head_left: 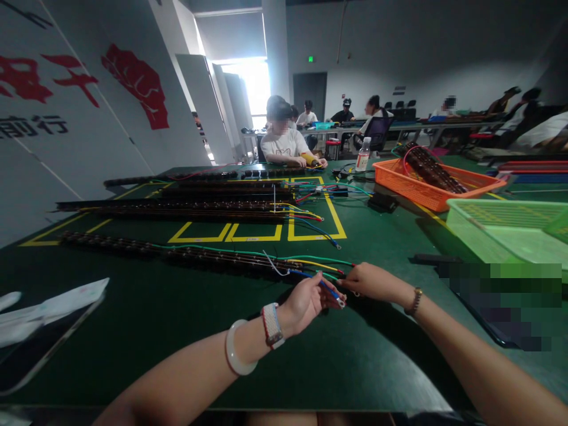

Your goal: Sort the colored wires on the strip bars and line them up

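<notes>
My left hand [306,302] is closed around a blue wire [313,277] near its metal ring end. My right hand [370,281] pinches the tip of the same bundle of wires, red one [341,272] included, just right of the left hand. The wires, green, yellow, red and blue, run from a long dark strip of components [186,255] lying across the green table [177,331] in front of me. A white bangle and a watch sit on my left wrist, a bracelet on my right.
More long dark strips [177,207] lie farther back among yellow floor-tape rectangles [310,231]. An orange basket [426,183] and a green basket [501,231] stand at right. A person in white [284,142] works at the table's far end; others sit behind. A phone [39,349] lies left.
</notes>
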`<state>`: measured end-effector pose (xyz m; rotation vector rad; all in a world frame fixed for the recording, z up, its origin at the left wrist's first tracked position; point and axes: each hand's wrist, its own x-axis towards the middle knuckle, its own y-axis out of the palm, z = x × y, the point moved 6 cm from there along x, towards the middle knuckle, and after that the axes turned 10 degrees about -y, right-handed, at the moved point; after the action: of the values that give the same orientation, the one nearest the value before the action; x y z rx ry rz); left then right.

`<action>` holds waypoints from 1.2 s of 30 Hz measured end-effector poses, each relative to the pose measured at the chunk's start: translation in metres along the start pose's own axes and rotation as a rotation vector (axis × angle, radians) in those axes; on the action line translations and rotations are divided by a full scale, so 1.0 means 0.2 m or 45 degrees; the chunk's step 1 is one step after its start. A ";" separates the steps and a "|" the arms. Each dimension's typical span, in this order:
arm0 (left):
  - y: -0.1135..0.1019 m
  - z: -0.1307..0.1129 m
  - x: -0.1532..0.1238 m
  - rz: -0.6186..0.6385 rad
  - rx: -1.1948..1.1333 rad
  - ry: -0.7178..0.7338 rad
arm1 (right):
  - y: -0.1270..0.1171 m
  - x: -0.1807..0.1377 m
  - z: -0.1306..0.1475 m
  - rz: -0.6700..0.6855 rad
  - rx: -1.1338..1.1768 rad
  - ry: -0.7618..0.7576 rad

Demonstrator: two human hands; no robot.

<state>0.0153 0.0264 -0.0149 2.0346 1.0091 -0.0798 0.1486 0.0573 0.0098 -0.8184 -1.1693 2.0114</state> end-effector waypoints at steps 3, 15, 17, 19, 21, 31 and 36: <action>0.00 0.00 0.00 -0.007 -0.016 -0.014 | -0.01 0.00 0.00 -0.031 -0.106 -0.017; 0.02 -0.01 -0.02 -0.047 -0.126 -0.036 | -0.18 -0.15 0.28 -0.681 -0.307 -0.652; 0.00 0.00 0.00 -0.057 -0.172 -0.039 | -0.13 -0.15 0.35 -0.633 -0.367 -0.844; -0.01 0.00 0.01 -0.047 -0.212 -0.019 | -0.08 -0.14 0.40 -0.566 -0.441 -0.936; -0.01 0.00 0.02 -0.026 -0.229 -0.006 | -0.06 -0.12 0.40 -0.548 -0.498 -0.942; 0.01 -0.01 0.01 0.056 -0.123 -0.051 | -0.10 -0.07 0.26 -0.406 -0.314 -0.608; 0.04 -0.01 -0.01 0.109 0.022 -0.086 | -0.11 -0.07 0.27 -0.453 -0.243 -0.606</action>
<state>0.0192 0.0242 -0.0078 2.0739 0.8812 -0.1119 0.1198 0.0290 0.0545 -0.1860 -1.6597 1.8582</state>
